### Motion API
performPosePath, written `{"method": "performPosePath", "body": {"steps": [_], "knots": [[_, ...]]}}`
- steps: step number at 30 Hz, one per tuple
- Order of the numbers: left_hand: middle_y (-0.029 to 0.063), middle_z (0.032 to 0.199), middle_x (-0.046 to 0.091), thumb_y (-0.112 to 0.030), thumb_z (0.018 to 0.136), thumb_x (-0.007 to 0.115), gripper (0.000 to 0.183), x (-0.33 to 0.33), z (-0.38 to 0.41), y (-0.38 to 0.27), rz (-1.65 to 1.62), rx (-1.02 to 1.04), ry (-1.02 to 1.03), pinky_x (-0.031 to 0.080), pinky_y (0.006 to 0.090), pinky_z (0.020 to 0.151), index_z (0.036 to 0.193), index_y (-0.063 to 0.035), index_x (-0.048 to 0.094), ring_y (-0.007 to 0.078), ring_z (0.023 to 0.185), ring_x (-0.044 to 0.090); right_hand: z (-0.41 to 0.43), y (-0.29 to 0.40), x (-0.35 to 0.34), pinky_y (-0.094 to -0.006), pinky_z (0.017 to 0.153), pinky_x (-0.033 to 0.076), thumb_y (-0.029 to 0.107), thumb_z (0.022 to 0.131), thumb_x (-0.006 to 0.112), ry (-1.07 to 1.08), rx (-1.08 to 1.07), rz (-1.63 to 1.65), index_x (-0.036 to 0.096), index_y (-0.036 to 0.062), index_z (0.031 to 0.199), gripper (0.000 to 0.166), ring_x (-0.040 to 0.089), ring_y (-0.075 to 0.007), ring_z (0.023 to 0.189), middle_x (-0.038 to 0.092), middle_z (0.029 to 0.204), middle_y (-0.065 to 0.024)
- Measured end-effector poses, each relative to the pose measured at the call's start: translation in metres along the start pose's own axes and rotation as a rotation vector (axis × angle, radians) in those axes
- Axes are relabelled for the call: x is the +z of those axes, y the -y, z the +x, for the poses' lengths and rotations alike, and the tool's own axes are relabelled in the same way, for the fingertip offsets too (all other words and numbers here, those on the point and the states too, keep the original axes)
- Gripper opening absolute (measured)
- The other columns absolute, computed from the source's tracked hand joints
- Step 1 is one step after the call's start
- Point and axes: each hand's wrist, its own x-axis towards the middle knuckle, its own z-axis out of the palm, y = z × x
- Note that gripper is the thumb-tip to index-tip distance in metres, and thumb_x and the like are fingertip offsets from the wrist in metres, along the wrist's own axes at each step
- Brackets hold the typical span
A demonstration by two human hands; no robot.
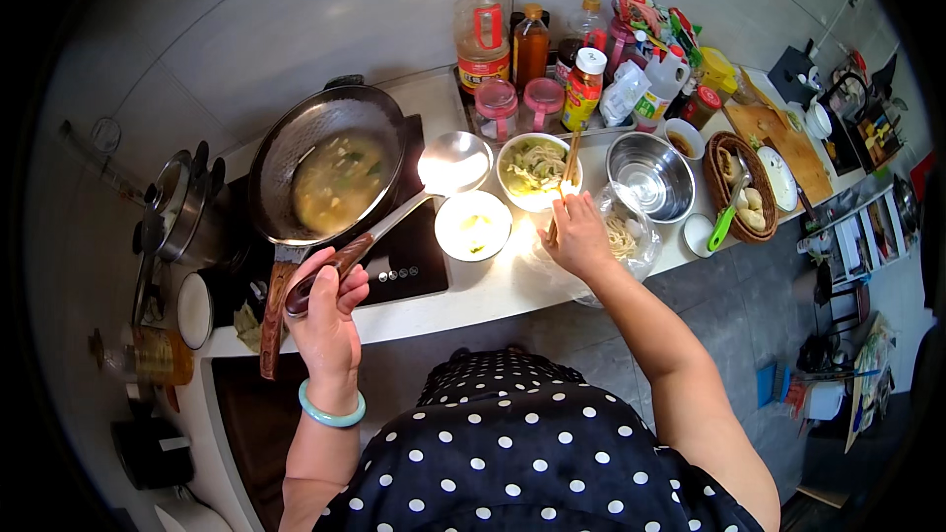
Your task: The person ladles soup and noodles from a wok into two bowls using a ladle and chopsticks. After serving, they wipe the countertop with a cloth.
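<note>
My left hand [329, 318] grips the brown handle of a metal ladle [454, 162]. The ladle's bowl is held over the counter, right of the wok [329, 162], and shines with glare. Cloudy soup with bits of green lies in the wok, which stands on a black induction cooktop [406, 266]. My right hand [580, 236] has its fingers around wooden chopsticks [571, 159], whose far ends lie across a white bowl of noodles and greens [536, 162]. Just left of it is a second white bowl [473, 225] with a little yellow and green food. A plastic bag of noodles [624, 236] lies beside my right hand.
A steel basin [650, 177], a small white cup [697, 235] and a wicker basket [739, 188] stand to the right. Bottles and jars fill a tray [591, 131] by the wall. The wok's wooden handle [272, 325] juts past the counter's front edge. Pots [185, 207] stand at left.
</note>
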Motion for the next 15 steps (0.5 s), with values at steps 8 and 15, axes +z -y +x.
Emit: {"method": "performPosePath", "body": {"steps": [8, 15], "knots": [[0.0162, 0.097, 0.063, -0.011, 0.092, 0.051, 0.027, 0.001, -0.005, 0.009, -0.124, -0.032, -0.041, 0.056, 0.0257, 0.066, 0.115, 0.004, 0.051, 0.0188, 0.078, 0.066, 0.016, 0.055, -0.056, -0.0458, 0.106, 0.031, 0.041, 0.07, 0.075, -0.086, -0.225, 0.161, 0.035, -0.0083, 0.132, 0.089, 0.038, -0.0394, 0.125, 0.039, 0.134, -0.0246], [0.0148, 0.105, 0.062, -0.012, 0.095, 0.049, 0.028, 0.017, -0.013, 0.027, -0.109, 0.084, 0.043, 0.054, 0.0277, 0.079, 0.118, 0.0028, 0.05, 0.0183, 0.09, 0.063, 0.051, 0.173, -0.057, -0.0348, 0.092, 0.045, 0.039, 0.099, 0.039, 0.554, 0.244, 1.633, 0.055, -0.0011, 0.114, 0.045, 0.059, -0.0198, 0.1, 0.062, 0.109, -0.0109]]}}
